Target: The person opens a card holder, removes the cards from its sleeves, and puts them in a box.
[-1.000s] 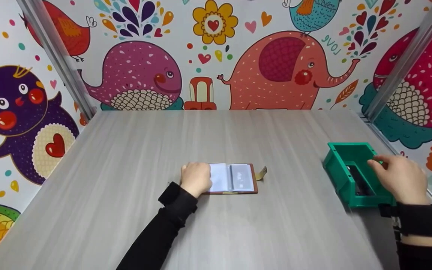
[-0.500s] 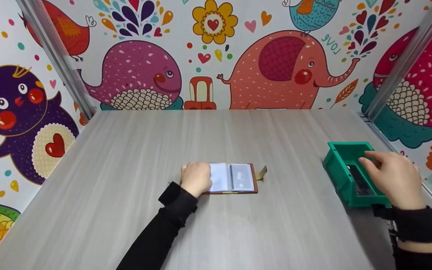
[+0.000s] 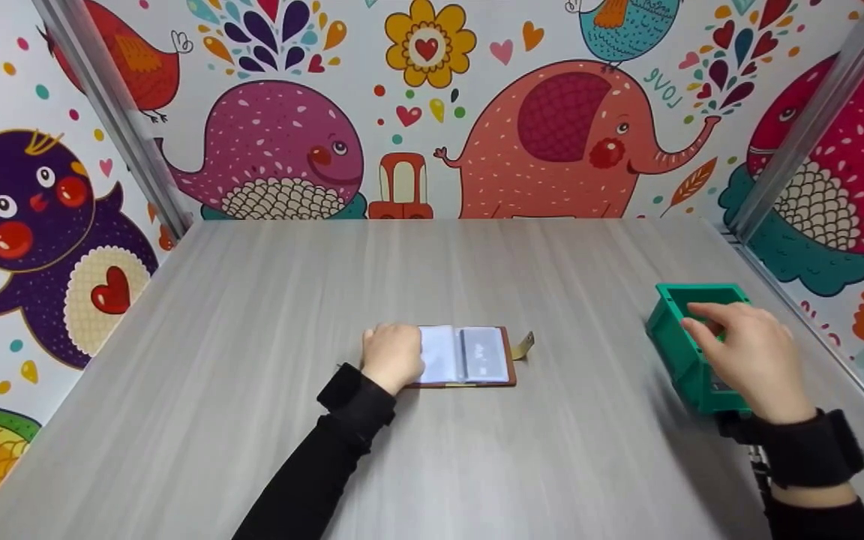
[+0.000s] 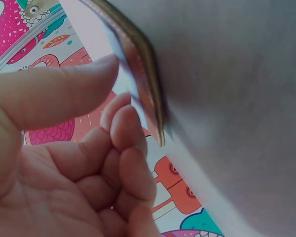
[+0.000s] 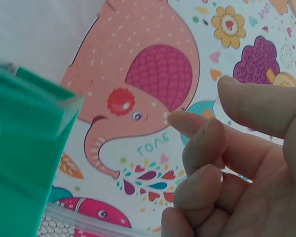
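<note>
A small card holder (image 3: 485,355) lies spread on the table, with a brown cover, pale plastic sleeves and a yellowish snap strap (image 3: 524,345) sticking out to the right. My left hand (image 3: 393,358) holds down its left side. In the left wrist view, the thumb and curled fingertips (image 4: 124,126) meet the sleeves inside the cover edge (image 4: 147,74). My right hand (image 3: 758,360) hovers over the green bin (image 3: 676,360), overlapping its right part. Nothing sits between its thumb and bent index finger, which stand apart in the right wrist view. A dark object (image 3: 718,381) in the bin is mostly hidden.
Around the pale wood-grain table (image 3: 289,300) stand walls printed with cartoon animals, such as an elephant (image 3: 559,150). Metal posts (image 3: 113,112) rise at the corners. The bin stands near the table's right edge.
My right hand has moved left across the bin, from its right side to over its middle, and now covers more of the dark object. The left hand and card holder have stayed put.
</note>
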`<act>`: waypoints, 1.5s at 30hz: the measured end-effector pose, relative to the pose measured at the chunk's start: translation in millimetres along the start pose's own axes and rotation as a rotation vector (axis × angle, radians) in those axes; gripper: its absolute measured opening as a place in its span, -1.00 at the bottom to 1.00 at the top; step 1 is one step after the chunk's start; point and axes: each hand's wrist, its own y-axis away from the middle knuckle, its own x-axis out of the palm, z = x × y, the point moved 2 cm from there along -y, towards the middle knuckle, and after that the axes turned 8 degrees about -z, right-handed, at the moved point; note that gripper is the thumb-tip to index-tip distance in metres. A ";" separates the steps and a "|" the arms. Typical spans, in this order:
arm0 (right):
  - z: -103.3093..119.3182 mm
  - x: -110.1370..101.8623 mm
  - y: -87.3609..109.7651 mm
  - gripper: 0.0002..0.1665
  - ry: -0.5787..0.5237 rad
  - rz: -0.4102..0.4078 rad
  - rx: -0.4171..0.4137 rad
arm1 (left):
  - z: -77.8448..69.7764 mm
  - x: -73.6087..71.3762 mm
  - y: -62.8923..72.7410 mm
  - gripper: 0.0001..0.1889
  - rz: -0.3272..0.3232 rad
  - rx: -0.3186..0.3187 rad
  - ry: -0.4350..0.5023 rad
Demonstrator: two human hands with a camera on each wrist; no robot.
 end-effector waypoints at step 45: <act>106.6 116.0 -22.1 -0.76 -0.090 0.165 -0.181 | 0.4 0.8 0.4 -0.82 -0.015 0.010 -0.014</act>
